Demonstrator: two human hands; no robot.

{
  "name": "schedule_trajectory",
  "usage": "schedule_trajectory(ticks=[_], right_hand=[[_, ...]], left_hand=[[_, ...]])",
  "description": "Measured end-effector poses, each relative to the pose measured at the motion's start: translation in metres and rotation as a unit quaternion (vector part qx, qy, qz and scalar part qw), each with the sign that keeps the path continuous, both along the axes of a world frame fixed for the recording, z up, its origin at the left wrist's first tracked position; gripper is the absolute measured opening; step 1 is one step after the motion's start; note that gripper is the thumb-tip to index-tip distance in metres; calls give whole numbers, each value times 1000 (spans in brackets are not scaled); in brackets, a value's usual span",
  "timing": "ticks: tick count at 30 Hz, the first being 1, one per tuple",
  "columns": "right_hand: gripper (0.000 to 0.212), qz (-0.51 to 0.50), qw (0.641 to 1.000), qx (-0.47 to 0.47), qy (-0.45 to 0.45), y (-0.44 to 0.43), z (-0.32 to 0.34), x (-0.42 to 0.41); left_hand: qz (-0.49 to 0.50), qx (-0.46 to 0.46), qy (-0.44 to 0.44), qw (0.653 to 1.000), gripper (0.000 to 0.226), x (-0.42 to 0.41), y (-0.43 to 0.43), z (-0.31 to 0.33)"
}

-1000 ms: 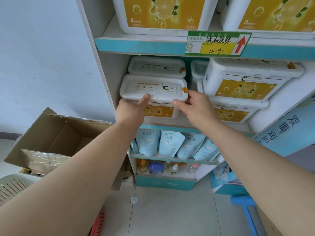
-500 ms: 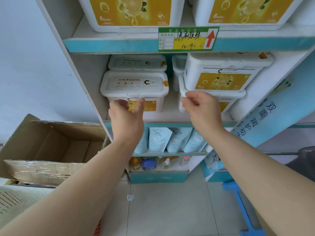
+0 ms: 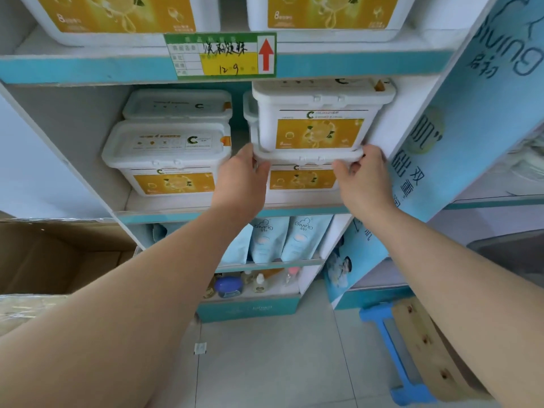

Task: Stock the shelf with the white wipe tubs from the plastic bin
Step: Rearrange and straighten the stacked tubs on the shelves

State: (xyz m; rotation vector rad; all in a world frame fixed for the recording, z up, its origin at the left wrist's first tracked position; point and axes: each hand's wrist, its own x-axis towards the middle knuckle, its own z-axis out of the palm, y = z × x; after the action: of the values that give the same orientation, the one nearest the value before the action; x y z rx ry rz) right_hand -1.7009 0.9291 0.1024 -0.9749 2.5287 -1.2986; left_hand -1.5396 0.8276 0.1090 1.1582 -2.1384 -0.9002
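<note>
The left hand [image 3: 241,175] and right hand [image 3: 363,175] are each pinching an end of the lid rim of the lower right tub [image 3: 303,179], which is sitting on the middle shelf [image 3: 164,206] and carrying an upper tub [image 3: 319,125]. To the left, another white tub [image 3: 169,160] is standing singly, so stocking is looking well advanced. The plastic bin is lying out of view, so what remains is unclear.
</note>
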Motion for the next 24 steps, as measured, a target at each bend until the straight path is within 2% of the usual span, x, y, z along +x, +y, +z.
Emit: schedule_trajectory(ticks=[7, 13, 16, 19, 24], right_hand=[[29, 21, 999, -16, 29, -5, -4, -9], [37, 2, 999, -47, 16, -12, -3, 1], [33, 21, 996, -79, 44, -12, 2, 4], [22, 42, 994, -81, 67, -12, 5, 4], [22, 40, 993, -57, 95, -15, 4, 1]], left_hand=[[34, -23, -5, 999, 19, 8, 2, 3], [43, -48, -35, 997, 26, 13, -3, 5], [62, -73, -28, 995, 27, 12, -4, 8], [74, -64, -21, 995, 42, 9, -7, 12], [70, -62, -37, 995, 45, 8, -9, 15]])
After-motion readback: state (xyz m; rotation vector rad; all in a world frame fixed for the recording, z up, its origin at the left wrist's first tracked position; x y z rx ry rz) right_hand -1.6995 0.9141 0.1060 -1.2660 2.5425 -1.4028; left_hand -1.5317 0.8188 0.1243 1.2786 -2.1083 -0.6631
